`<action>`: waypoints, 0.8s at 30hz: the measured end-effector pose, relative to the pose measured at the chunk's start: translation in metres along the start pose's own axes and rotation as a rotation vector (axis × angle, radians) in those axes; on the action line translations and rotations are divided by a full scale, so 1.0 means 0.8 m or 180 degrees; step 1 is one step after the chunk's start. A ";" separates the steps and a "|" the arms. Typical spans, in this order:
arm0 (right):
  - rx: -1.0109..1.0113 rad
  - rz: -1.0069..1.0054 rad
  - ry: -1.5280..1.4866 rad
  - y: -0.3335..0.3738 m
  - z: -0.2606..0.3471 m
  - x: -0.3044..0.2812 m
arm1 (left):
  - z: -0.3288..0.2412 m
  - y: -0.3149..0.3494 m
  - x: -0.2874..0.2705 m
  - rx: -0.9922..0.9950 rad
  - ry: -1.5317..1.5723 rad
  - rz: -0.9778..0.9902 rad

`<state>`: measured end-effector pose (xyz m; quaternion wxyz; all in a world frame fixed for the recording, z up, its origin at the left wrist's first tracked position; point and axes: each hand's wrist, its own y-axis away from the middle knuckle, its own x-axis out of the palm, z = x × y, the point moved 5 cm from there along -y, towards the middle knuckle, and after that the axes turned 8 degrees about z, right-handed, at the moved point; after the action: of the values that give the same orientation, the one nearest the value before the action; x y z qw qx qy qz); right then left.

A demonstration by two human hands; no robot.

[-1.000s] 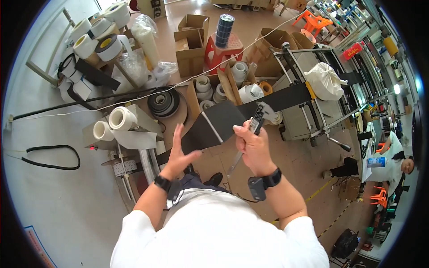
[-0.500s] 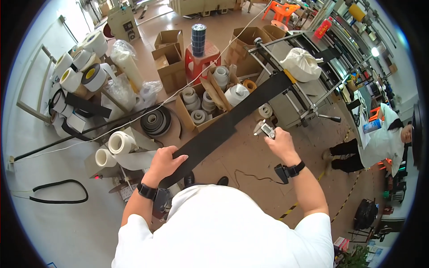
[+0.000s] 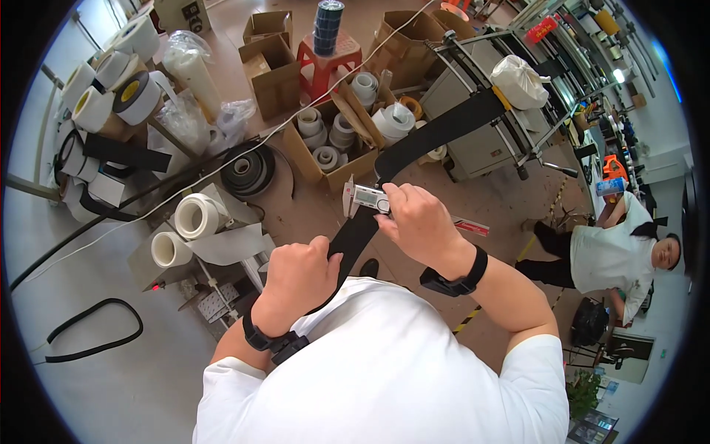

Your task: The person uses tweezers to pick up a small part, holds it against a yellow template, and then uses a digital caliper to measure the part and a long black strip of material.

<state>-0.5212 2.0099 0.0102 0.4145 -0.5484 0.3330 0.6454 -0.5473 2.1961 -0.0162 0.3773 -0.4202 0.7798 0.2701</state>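
Note:
My left hand (image 3: 297, 281) is closed on the near end of a long black strip (image 3: 444, 132), just in front of my white shirt. From there the strip runs up and right to a machine frame, bending midway. A digital caliper (image 3: 368, 197) with a small grey display lies across the strip at this bend. My right hand (image 3: 420, 223) grips the caliper from the right, thumb and forefinger at its body. Its jaws point to the left of the strip; whether they touch it I cannot tell. A black band with a small box sits on each wrist.
The machine (image 3: 473, 144) with metal rails stands ahead right, a white bag (image 3: 520, 83) on it. Ahead are a carton of rolls (image 3: 342, 176), a red stool (image 3: 330, 65) and a black coil (image 3: 248, 172). White rolls (image 3: 198, 214) stand left. A person (image 3: 610, 251) is at right.
My right hand has brought the caliper leftward and up to the strip. My left hand has moved slightly right and nearer, and the strip now bends instead of running straight.

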 end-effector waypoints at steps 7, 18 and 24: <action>-0.0119 0.0429 0.0683 -0.013 -0.008 0.009 | 0.009 -0.013 -0.001 0.0112 0.0186 0.0084; -0.0463 0.0809 0.0992 -0.009 -0.043 0.009 | -0.003 -0.022 -0.002 0.0213 0.0148 0.0283; -0.1046 0.0945 0.1504 -0.014 -0.046 0.007 | -0.004 -0.024 -0.002 0.0233 0.0056 0.0379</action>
<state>-0.4955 1.9830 -0.0016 0.1330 -0.6882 0.3877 0.5987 -0.5312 2.1849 -0.0152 0.3688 -0.3614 0.8160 0.2597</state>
